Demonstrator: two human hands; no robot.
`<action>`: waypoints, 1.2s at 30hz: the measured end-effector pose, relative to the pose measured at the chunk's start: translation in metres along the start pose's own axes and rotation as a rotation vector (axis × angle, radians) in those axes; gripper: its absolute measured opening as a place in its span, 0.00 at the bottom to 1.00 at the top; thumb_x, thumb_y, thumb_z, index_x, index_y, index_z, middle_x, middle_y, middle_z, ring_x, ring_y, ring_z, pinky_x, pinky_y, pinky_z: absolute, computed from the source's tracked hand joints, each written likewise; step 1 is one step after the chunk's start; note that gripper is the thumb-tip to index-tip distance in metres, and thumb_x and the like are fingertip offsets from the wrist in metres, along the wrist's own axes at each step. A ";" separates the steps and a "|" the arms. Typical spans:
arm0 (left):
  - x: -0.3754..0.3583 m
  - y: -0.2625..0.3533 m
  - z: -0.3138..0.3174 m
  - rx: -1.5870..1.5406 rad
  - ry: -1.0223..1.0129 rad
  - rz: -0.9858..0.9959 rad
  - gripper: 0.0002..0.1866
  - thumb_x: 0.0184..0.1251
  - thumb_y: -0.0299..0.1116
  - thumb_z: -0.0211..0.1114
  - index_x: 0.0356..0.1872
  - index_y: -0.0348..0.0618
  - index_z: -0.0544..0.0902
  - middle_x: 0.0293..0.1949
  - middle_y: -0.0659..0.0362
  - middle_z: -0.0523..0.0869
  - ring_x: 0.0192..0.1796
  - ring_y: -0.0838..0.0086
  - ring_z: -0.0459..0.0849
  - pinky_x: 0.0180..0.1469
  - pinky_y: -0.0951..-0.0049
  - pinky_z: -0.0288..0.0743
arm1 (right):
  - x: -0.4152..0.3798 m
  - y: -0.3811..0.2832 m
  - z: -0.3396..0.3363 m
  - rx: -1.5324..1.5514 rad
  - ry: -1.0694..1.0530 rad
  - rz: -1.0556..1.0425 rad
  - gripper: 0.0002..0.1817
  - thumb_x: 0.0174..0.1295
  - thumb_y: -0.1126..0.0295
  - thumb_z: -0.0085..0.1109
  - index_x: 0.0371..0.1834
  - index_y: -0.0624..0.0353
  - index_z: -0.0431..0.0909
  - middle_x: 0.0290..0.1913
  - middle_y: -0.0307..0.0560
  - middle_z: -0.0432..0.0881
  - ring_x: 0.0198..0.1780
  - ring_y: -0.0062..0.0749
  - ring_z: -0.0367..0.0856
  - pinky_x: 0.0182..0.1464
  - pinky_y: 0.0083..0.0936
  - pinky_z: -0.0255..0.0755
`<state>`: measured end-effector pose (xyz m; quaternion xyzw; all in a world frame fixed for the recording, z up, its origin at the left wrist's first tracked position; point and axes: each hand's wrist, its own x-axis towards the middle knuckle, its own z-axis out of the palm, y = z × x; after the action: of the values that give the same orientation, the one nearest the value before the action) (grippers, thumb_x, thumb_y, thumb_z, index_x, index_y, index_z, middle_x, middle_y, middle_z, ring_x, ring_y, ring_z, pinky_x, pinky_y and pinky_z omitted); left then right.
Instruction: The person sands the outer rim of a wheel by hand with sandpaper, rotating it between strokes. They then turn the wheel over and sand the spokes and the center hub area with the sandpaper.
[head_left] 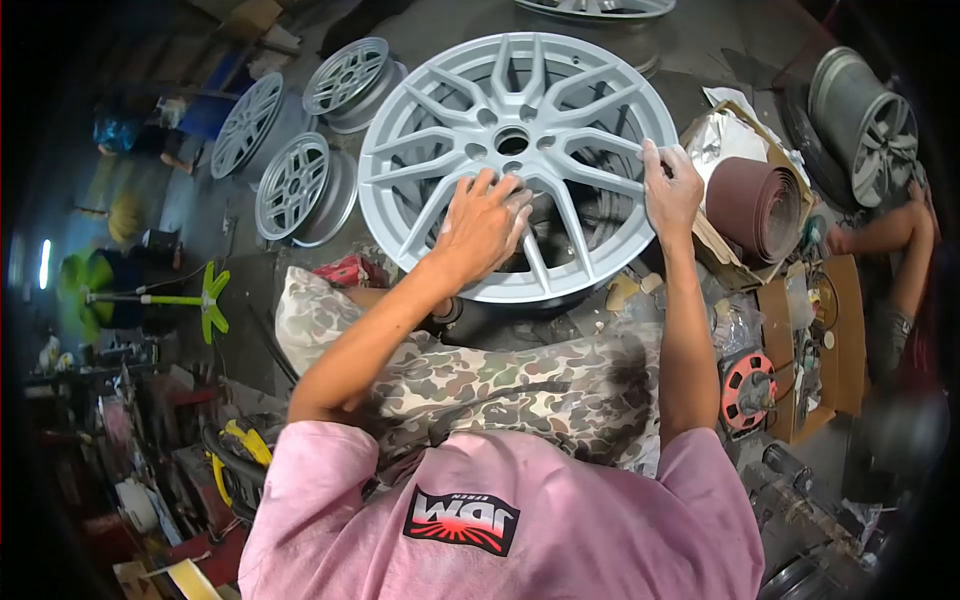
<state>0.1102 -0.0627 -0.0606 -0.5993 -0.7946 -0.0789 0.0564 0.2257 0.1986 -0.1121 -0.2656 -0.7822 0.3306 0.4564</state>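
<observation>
A large grey multi-spoke alloy wheel (537, 268) lies face up in front of my knees. My left hand (480, 225) rests on its spokes just below the centre hole, fingers bent and pressed down near the bolt holes. Whatever may be under those fingertips is hidden. At the wheel's right edge, my right hand (670, 188) grips the outer rim, with dusty fingertips over the lip and the rest of the hand outside it.
Several smaller wheels (292, 185) stand at the left. A roll of brown sandpaper (745, 205) lies on a box at the right, near a red disc (748, 390). A green fan (212, 303) stands far left. Another person's arm (885, 240) reaches toward a wheel (865, 125) at far right.
</observation>
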 end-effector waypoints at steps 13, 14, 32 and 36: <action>0.013 0.010 -0.032 -0.382 -0.503 0.348 0.21 0.85 0.44 0.50 0.48 0.42 0.88 0.44 0.47 0.88 0.45 0.47 0.88 0.49 0.51 0.82 | 0.000 0.002 -0.001 -0.010 0.005 -0.029 0.19 0.71 0.59 0.66 0.28 0.64 0.80 0.28 0.55 0.76 0.29 0.56 0.76 0.35 0.43 0.69; 0.014 0.006 -0.034 -0.310 -0.512 0.287 0.21 0.85 0.45 0.50 0.47 0.42 0.88 0.45 0.48 0.88 0.46 0.47 0.88 0.49 0.52 0.82 | 0.001 0.001 -0.001 -0.025 -0.004 -0.008 0.19 0.71 0.59 0.66 0.28 0.64 0.80 0.28 0.55 0.77 0.30 0.56 0.77 0.35 0.43 0.69; -0.078 0.063 0.003 -0.208 0.094 0.067 0.31 0.67 0.31 0.68 0.73 0.44 0.76 0.67 0.52 0.77 0.63 0.53 0.75 0.67 0.52 0.68 | -0.004 0.001 -0.001 0.019 0.007 -0.067 0.18 0.70 0.63 0.66 0.27 0.65 0.78 0.26 0.55 0.73 0.27 0.54 0.73 0.33 0.42 0.67; -0.073 0.055 0.005 -0.150 0.115 0.008 0.32 0.66 0.32 0.68 0.74 0.46 0.77 0.67 0.55 0.78 0.63 0.53 0.75 0.69 0.54 0.66 | -0.004 -0.001 -0.001 0.013 -0.001 -0.056 0.18 0.70 0.63 0.67 0.27 0.65 0.78 0.26 0.55 0.72 0.26 0.53 0.72 0.33 0.41 0.66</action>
<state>0.1829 -0.1154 -0.0760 -0.5997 -0.7794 -0.1721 0.0570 0.2284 0.1954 -0.1128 -0.2405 -0.7874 0.3230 0.4667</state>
